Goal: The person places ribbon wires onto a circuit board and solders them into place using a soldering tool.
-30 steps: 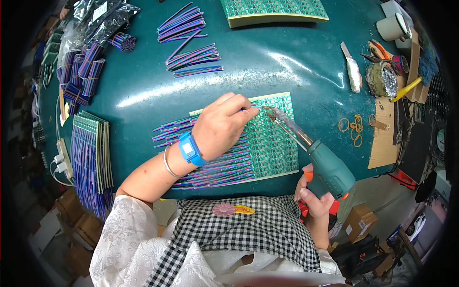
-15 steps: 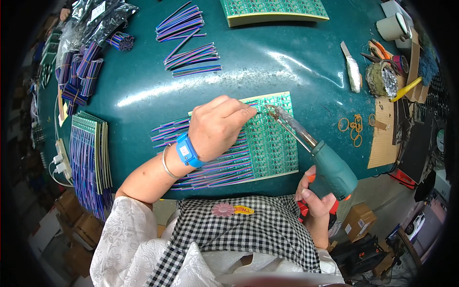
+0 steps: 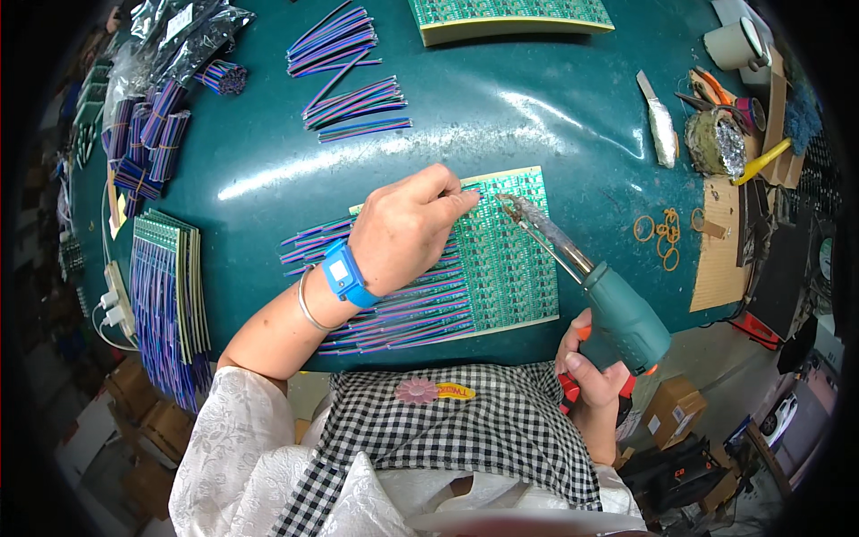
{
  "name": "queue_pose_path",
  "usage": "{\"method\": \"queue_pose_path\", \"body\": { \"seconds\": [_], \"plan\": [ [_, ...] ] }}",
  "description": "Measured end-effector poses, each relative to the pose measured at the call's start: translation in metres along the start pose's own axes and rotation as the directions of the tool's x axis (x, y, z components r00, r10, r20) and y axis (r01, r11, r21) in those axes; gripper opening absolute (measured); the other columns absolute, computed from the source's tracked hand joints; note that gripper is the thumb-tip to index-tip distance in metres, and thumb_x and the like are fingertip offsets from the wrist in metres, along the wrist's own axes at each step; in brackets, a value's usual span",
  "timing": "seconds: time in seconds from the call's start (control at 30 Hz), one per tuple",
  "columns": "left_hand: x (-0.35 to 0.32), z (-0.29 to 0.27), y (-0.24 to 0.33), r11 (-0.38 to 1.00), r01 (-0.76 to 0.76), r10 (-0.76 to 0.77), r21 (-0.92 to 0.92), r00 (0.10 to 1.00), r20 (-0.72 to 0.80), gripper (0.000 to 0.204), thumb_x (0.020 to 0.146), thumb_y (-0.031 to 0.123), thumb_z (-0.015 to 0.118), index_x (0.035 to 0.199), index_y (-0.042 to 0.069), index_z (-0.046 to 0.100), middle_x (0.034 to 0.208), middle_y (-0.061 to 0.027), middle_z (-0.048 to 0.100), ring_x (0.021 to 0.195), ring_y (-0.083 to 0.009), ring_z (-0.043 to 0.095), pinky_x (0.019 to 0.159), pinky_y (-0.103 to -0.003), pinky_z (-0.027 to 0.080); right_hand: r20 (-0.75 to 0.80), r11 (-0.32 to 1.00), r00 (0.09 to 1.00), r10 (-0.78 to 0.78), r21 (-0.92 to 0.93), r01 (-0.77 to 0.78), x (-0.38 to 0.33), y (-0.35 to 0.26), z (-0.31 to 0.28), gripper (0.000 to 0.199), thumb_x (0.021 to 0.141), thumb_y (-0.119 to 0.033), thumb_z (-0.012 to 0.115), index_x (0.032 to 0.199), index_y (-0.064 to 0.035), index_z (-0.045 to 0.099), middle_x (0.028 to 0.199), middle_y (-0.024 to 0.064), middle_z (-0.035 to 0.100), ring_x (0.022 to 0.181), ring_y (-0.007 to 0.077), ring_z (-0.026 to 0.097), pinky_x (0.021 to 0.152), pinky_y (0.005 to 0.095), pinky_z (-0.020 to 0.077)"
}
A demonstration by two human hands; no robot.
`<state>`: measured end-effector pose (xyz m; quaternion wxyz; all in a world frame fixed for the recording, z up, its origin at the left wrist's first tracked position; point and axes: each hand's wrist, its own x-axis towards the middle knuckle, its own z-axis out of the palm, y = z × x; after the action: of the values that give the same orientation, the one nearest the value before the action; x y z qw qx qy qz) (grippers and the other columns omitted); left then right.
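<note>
A green circuit board panel [image 3: 512,268] lies on the table in front of me, with rows of coloured ribbon wires [image 3: 407,324] running off its left side. My left hand [image 3: 401,219] is over the panel's upper left part. Its thumb and index finger are pinched on a ribbon wire, whose end barely shows at the fingertips. My right hand [image 3: 592,374] grips the handle of a green soldering gun [image 3: 625,320]. The gun's tip rests at or just above the panel's upper part, a little right of my left fingertips; contact is hard to tell.
Loose ribbon wires [image 3: 358,98] and a thick stack of panels [image 3: 514,34] lie at the back. Wired panels [image 3: 170,295] and tied wire bundles [image 3: 148,143] are on the left. To the right are a wrapped blade [image 3: 660,130], rubber bands [image 3: 667,237], a crusted tin [image 3: 716,143] and cardboard [image 3: 720,259].
My left hand has shifted slightly, its fingers and knuckles rising a little. The soldering gun stays nearly in place, its tip still by the panel's top.
</note>
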<state>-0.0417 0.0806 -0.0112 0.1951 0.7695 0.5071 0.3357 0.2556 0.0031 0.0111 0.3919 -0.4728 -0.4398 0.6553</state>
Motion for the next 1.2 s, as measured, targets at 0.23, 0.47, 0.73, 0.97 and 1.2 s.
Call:
{"method": "queue_pose_path", "body": {
  "seconds": [0.23,0.47,0.73,0.97,1.2],
  "plan": [
    [-0.001,-0.002,0.001,0.999,-0.025,0.024,0.029,1.000,0.018,0.036,0.070,-0.012,0.066,0.101,0.005,0.072,0.089,-0.0079,0.063,0.071,-0.0239,0.066,0.062,-0.034,0.055,0.061,0.999,0.998,-0.017,-0.036,0.019,0.000,0.007,-0.003,0.045,0.077,0.001,0.065,0.118,0.0066,0.046,0.075,0.0106,0.053,0.056,0.0174,0.055,0.050,0.0293,0.0499],
    [-0.002,-0.002,0.000,0.999,-0.018,0.018,0.028,1.000,0.016,0.034,0.071,-0.011,0.066,0.101,0.005,0.072,0.089,-0.0077,0.063,0.071,-0.0239,0.066,0.062,-0.034,0.055,0.077,0.996,0.997,-0.010,-0.082,0.016,0.001,0.010,-0.004,0.045,0.078,0.003,0.064,0.118,0.0059,0.045,0.077,0.0111,0.053,0.058,0.0179,0.057,0.052,0.0294,0.0513],
    [-0.001,-0.003,0.002,0.999,-0.017,0.016,0.043,1.000,0.009,0.031,0.071,-0.010,0.067,0.098,0.005,0.073,0.088,-0.0068,0.063,0.070,-0.0230,0.066,0.061,-0.034,0.055,0.035,0.999,0.999,0.019,-0.034,-0.017,0.003,0.005,0.000,0.047,0.077,0.001,0.064,0.119,0.0080,0.044,0.078,0.0115,0.053,0.057,0.0181,0.057,0.050,0.0295,0.0510],
    [-0.002,-0.002,0.002,0.997,-0.022,0.020,0.078,1.000,0.022,0.031,0.071,-0.010,0.066,0.098,0.004,0.073,0.088,-0.0065,0.063,0.071,-0.0223,0.066,0.061,-0.034,0.054,0.023,0.999,0.999,0.028,0.016,-0.028,0.007,-0.006,0.001,0.050,0.076,-0.006,0.070,0.118,0.0085,0.045,0.075,0.0111,0.053,0.053,0.0175,0.055,0.047,0.0287,0.0486],
    [-0.002,-0.002,0.003,0.997,-0.026,0.023,0.078,0.999,0.034,0.033,0.071,-0.009,0.065,0.099,0.005,0.073,0.088,-0.0068,0.063,0.072,-0.0229,0.065,0.062,-0.034,0.054,0.030,0.997,1.000,-0.002,0.076,-0.001,0.000,0.007,-0.003,0.045,0.078,0.004,0.066,0.121,0.0079,0.051,0.084,0.0112,0.058,0.062,0.0158,0.057,0.054,0.0275,0.0494]
  ]
}}
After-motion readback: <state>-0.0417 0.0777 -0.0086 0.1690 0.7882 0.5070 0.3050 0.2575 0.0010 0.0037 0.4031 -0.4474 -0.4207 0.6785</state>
